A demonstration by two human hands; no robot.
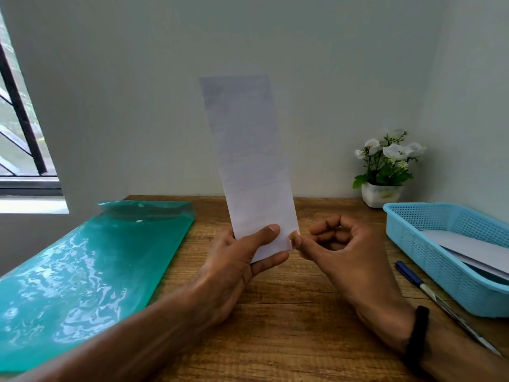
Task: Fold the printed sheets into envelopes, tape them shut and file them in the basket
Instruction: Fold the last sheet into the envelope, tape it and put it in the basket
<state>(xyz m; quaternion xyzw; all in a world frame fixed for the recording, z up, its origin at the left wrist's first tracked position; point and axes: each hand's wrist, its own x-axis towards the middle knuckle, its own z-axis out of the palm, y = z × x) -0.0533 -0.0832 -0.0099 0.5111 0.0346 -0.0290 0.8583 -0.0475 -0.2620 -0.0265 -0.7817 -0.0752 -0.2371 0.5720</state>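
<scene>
A long folded white sheet stands upright above the wooden desk, faint print showing through it. My left hand grips its bottom end, thumb in front and fingers behind. My right hand is curled beside it, its thumb tip touching the sheet's lower right corner. The light blue basket sits at the right with white folded papers lying in it.
A green plastic folder covers the desk's left side. A blue pen lies in front of the basket. A small white pot of white flowers stands at the back right against the wall. A window is at the far left.
</scene>
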